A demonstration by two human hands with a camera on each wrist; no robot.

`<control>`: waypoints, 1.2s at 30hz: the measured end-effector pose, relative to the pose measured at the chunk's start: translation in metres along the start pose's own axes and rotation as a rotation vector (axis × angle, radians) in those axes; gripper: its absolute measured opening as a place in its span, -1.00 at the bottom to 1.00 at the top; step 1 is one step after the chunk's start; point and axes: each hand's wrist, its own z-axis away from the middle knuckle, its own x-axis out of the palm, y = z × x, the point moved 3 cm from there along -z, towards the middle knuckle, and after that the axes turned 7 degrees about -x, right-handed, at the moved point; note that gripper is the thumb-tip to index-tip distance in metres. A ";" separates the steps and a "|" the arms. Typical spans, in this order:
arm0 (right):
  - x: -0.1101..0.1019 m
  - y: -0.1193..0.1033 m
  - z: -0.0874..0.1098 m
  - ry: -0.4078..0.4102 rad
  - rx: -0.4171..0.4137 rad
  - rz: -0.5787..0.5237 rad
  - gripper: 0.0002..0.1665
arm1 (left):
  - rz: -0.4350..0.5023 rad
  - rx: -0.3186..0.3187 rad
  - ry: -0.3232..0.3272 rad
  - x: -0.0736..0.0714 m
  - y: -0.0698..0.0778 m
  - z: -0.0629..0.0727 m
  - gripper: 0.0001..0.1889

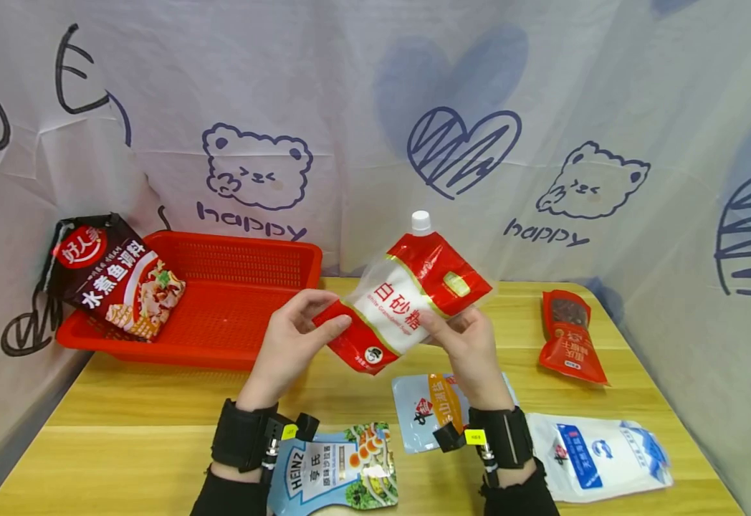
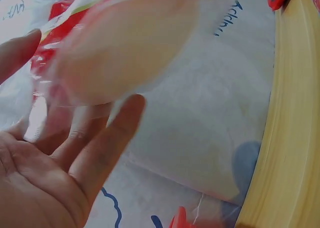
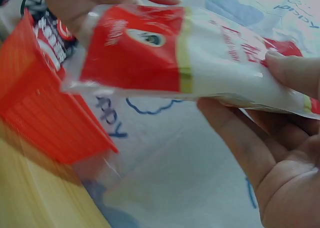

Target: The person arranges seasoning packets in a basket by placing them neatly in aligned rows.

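Both hands hold up a red and white pouch of white granulated sugar (image 1: 391, 301) with a white screw cap at its top corner. My left hand (image 1: 298, 340) pinches its lower left end, thumb on the front and fingers behind. At the lower right side my right hand (image 1: 469, 351) grips it, thumb across the printed front. In the right wrist view the sugar pouch (image 3: 215, 53) lies between the right thumb and fingers. The left wrist view shows its pale back (image 2: 130, 48) above the left hand (image 2: 65, 173).
A red plastic basket (image 1: 233, 301) stands at the back left, a dark seasoning bag (image 1: 117, 276) leaning in it. Nearer lie a Heinz pouch (image 1: 337, 466), a grey-blue packet (image 1: 414, 416) partly under the right wrist, and a white-blue bag (image 1: 601, 459). A red packet (image 1: 569, 337) lies far right.
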 end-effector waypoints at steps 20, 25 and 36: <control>-0.002 -0.003 0.002 -0.229 0.084 0.323 -0.47 | -0.128 0.068 -0.026 -0.001 0.005 0.003 -0.49; 0.002 -0.004 0.001 -0.317 0.076 0.377 -0.51 | -0.144 0.166 0.041 -0.003 0.018 0.007 -0.48; 0.018 0.001 0.003 -0.514 0.023 0.444 -0.66 | -0.708 0.416 0.153 0.005 0.046 0.024 -0.60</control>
